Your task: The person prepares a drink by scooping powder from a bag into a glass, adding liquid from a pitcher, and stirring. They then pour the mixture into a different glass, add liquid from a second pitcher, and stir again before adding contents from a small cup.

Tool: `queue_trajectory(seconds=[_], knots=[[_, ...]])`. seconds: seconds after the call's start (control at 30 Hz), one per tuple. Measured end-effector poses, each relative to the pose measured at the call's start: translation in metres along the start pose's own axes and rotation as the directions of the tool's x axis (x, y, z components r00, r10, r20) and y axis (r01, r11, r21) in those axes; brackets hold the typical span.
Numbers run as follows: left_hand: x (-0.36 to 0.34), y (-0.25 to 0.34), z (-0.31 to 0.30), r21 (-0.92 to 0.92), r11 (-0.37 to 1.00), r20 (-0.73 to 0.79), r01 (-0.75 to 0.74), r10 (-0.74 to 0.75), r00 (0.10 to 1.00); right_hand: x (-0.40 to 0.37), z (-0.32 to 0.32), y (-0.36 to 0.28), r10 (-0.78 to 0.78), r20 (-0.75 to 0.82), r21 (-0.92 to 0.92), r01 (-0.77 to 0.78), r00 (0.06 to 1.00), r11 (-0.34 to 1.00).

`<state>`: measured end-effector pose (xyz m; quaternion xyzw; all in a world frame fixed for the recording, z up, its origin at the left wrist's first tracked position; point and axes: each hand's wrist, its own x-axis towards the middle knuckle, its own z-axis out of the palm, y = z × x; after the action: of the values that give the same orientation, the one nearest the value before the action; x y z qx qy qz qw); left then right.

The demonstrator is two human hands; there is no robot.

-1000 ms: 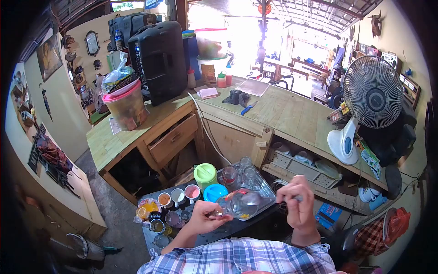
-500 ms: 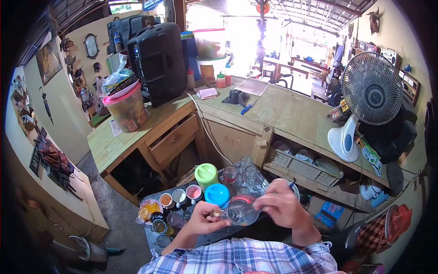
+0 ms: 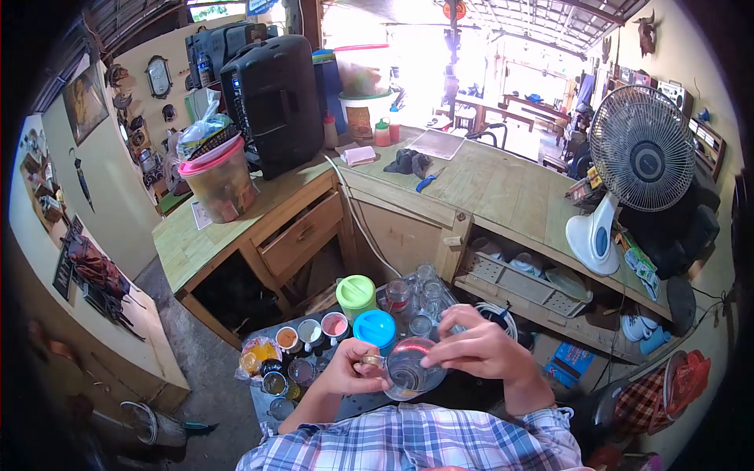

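Note:
My left hand [image 3: 351,369] is closed around the handle of a clear glass mug [image 3: 412,374], held tilted above the low table in front of my shirt. A reddish band shows along the mug's far side. My right hand [image 3: 481,349] is at the mug's right rim, its fingers bent and drawn together at the edge. Whatever those fingers may hold is hidden. Just beyond the mug are a blue-lidded container [image 3: 374,330] and a green-lidded container [image 3: 356,293].
Several clear glasses [image 3: 431,293] stand at the low table's far right. Small cups, one with pink contents [image 3: 335,324], line its left side, beside a bag with orange contents [image 3: 258,355]. A wooden counter [image 3: 503,188] wraps around, carrying a speaker [image 3: 275,110] and a fan [image 3: 644,157].
The mug has tipped so that more of its inside faces me. My right hand has shifted slightly left and down along the rim. My left hand keeps its grip on the handle.

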<state>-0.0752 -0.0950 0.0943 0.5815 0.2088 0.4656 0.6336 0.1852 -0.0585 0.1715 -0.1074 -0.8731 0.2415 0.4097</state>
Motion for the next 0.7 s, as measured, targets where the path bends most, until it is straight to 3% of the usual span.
queue_trajectory(seconds=[0.03, 0.1, 0.17, 0.23, 0.3, 0.37, 0.43, 0.47, 0.5, 0.57, 0.63, 0.7], knots=[[0.0, 0.0, -0.001, 0.002, 1.0, 0.002, 0.0, 0.0, 1.0, 0.002, 0.004, 0.002, 0.056, 0.093, -0.019, -0.054, 0.994, 0.998], [-0.001, -0.001, -0.003, 0.005, 0.999, 0.027, -0.039, 0.038, 0.999, -0.004, -0.009, -0.004, 0.047, 0.037, -0.006, -0.047, 0.998, 0.999], [0.001, 0.0, 0.0, -0.016, 1.0, 0.024, -0.021, 0.021, 0.999, -0.013, -0.019, -0.006, -0.025, -0.223, 0.226, 0.076, 0.974, 0.971], [0.0, -0.001, 0.0, -0.035, 0.999, 0.02, 0.001, -0.001, 1.0, -0.007, -0.011, -0.005, -0.051, -0.18, 0.131, 0.075, 0.982, 0.988], [-0.001, -0.007, -0.004, 0.048, 0.999, 0.073, -0.018, 0.015, 0.997, 0.0, 0.008, 0.0, 0.031, 0.061, -0.012, -0.031, 0.998, 0.999], [0.0, -0.006, -0.003, 0.01, 1.0, 0.047, -0.014, 0.014, 0.999, -0.005, 0.0, -0.001, 0.018, 0.053, -0.093, -0.013, 0.998, 0.996], [0.001, -0.005, -0.002, -0.036, 0.999, 0.017, -0.005, 0.005, 1.0, -0.014, -0.015, -0.011, -0.037, -0.207, -0.078, 0.022, 0.978, 0.997], [0.003, -0.004, -0.002, -0.036, 0.999, 0.006, -0.012, 0.012, 1.0, -0.016, -0.016, -0.015, -0.04, -0.219, -0.138, 0.01, 0.975, 0.99], [0.004, -0.003, -0.001, -0.034, 0.999, -0.007, -0.018, 0.018, 1.0, -0.013, -0.01, -0.013, -0.037, -0.218, -0.136, 0.008, 0.975, 0.991], [0.006, -0.002, -0.001, -0.031, 0.999, -0.013, -0.008, 0.007, 1.0, -0.003, 0.01, -0.002, 0.018, -0.022, -0.245, -0.023, 1.0, 0.969], [0.008, -0.001, -0.003, -0.012, 0.999, -0.014, -0.043, 0.042, 0.999, -0.004, 0.008, -0.001, 0.026, -0.013, -0.264, -0.028, 1.0, 0.964], [0.011, 0.0, -0.003, -0.011, 0.999, -0.034, -0.051, 0.051, 0.998, -0.008, -0.01, -0.014, -0.034, -0.273, -0.247, -0.036, 0.961, 0.968]])
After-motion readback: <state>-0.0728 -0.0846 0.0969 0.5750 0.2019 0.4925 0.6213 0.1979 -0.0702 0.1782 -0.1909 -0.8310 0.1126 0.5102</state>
